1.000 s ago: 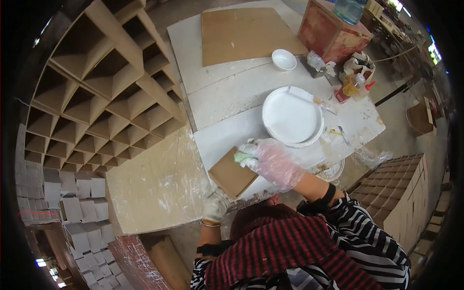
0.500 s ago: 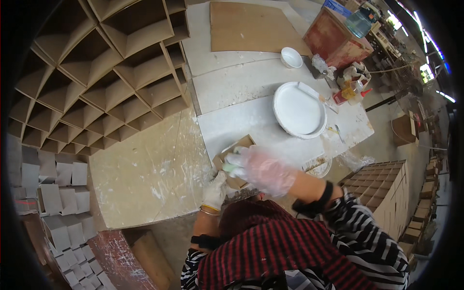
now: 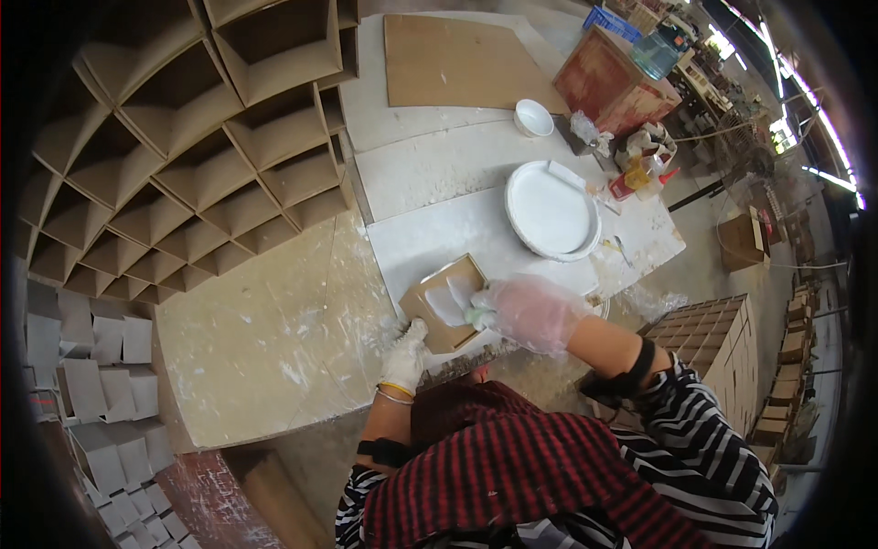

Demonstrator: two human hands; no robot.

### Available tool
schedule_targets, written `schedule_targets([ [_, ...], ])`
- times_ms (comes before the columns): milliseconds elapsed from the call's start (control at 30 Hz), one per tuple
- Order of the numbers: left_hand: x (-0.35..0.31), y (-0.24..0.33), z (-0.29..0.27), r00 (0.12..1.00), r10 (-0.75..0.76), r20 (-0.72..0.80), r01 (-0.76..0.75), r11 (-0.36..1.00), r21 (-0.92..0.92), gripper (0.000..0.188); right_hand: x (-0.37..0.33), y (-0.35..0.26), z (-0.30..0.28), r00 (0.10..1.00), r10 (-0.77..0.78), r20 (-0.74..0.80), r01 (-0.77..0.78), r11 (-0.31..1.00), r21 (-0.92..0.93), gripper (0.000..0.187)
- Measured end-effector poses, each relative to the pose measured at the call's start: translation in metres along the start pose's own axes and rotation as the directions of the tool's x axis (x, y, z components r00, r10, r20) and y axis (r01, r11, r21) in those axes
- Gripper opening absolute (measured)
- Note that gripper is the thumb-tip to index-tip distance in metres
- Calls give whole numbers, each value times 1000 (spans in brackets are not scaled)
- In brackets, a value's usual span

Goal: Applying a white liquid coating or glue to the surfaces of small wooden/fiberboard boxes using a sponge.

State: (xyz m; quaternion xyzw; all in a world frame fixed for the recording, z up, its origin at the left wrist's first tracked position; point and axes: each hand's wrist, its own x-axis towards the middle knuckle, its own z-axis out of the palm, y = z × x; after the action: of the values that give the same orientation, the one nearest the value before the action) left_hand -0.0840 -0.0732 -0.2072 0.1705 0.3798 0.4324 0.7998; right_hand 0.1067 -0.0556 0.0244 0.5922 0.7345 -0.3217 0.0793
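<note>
A shallow brown cardboard box [image 3: 419,306] lies near the table's front edge, with a wet white patch [image 3: 448,302] on its inner bottom. My left hand [image 3: 405,356], in a white knitted glove, grips the box's near left corner. My right hand [image 3: 530,314], under a clear plastic glove, is closed at the box's right side. Something pale green and white shows at its fingertips; I cannot make out what it is. Beyond the box stands a round white tub [image 3: 512,220] of white paste or glue, with a flat white tool [image 3: 564,174] across its rim.
Stacked open cardboard boxes [image 3: 229,156] rise at the far left. White boxes [image 3: 110,384] are piled below them. A white bowl [image 3: 533,119], a flat cardboard sheet [image 3: 466,64], a red crate [image 3: 604,78] and glue bottles [image 3: 631,183] occupy the far side. More cardboard boxes [image 3: 713,339] stand right.
My right hand has moved right, from over the box to its right side, uncovering the white patch inside. My left hand stays at the box's corner.
</note>
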Motion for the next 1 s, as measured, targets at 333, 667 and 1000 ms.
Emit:
schedule_targets([
  [333,-3,9,2,996,-85,19,84,995,53,35,76,24,45,729,-506,-461,381,860,-341,21],
  [667,4,6,2,996,-81,34,81,997,3,29,66,16,29,722,-573,-387,373,794,-480,26],
  [1000,-3,19,12,992,-65,110,78,990,-121,29,-10,-3,20,971,-214,103,231,953,-195,29],
])
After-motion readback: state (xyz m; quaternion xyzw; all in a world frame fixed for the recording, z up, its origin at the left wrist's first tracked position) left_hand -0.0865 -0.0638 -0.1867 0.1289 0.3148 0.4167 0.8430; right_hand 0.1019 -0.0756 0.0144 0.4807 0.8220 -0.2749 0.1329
